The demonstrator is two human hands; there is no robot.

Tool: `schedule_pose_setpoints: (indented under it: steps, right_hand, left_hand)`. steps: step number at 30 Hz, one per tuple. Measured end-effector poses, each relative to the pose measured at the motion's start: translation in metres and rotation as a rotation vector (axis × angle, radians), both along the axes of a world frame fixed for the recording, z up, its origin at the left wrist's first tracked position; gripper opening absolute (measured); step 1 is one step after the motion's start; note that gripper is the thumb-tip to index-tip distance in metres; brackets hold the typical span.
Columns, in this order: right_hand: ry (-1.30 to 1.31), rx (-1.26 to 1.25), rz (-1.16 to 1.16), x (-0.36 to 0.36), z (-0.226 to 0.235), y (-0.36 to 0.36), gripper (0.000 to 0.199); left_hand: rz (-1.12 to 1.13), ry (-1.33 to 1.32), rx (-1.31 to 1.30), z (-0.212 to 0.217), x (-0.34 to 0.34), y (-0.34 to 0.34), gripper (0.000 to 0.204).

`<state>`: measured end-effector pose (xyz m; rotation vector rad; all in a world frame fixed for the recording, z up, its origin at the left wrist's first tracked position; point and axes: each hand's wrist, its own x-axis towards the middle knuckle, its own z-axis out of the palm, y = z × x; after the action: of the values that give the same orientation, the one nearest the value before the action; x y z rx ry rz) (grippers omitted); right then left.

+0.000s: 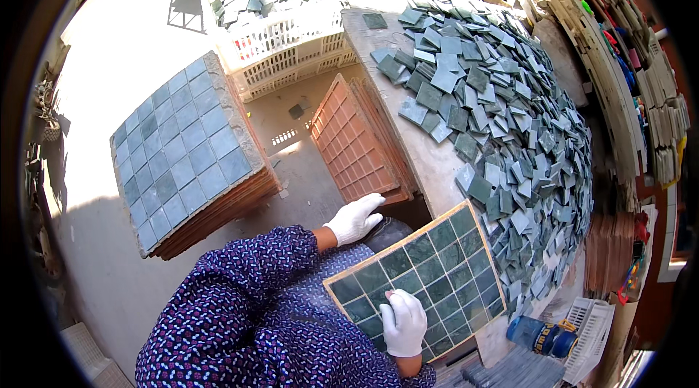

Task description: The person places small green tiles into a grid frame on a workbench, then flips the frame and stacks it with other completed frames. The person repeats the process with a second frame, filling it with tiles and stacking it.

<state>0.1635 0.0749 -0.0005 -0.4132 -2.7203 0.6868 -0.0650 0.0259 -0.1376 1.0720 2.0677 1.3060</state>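
Note:
My left hand (357, 219), in a white glove, rests by my knee next to a stack of brown grid trays (355, 144). Its fingers stretch out to the right and hold nothing visible. A gridded tray of green tiles (424, 271) lies tilted between my lap and the table edge, with one square tile in each visible cell. Over the tray's near side is my right hand (404, 324), also white-gloved, with fingers curled and a bare fingertip touching a tile. The palm side is hidden, so anything within that grip cannot be made out.
Loose green tiles (502, 126) heap over the table (420, 142) on the right. A tray stack topped with blue-grey tiles (178, 140) stands left. White crates (280, 42) hold more tiles at the back. A blue bottle (535, 335) lies beside a white basket (591, 337).

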Motion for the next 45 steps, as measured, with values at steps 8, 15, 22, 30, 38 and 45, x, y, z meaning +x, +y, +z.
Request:
schedule_pose_setpoints:
  steps: [8, 15, 22, 30, 38, 45]
  right_hand:
    - [-0.336, 0.101, 0.324, -0.071, 0.010, 0.019, 0.051]
    - [-0.541, 0.129, 0.530, -0.105, 0.032, 0.024, 0.038]
    - [-0.271, -0.273, -0.148, -0.033, 0.026, 0.046, 0.019]
    - [-0.111, -0.490, -0.420, -0.027, -0.018, 0.001, 0.017]
    - [-0.046, 0.055, -0.111, -0.032, -0.024, -0.009, 0.037]
    - [0.024, -0.299, -0.223, -0.021, -0.020, -0.011, 0.024]
  left_hand:
    - [0.069, -0.223, -0.029, 0.014, 0.021, -0.064, 0.033]
    - [0.082, -0.216, 0.042, 0.032, 0.022, -0.068, 0.033]
    - [-0.007, -0.370, 0.072, 0.058, 0.022, -0.081, 0.040]
    - [-0.194, -0.184, 0.084, 0.058, 0.034, -0.071, 0.026]
    - [-0.307, -0.176, 0.032, 0.073, 0.028, -0.083, 0.035]
    - [-0.220, -0.510, 0.003, 0.059, 0.027, -0.058, 0.032]
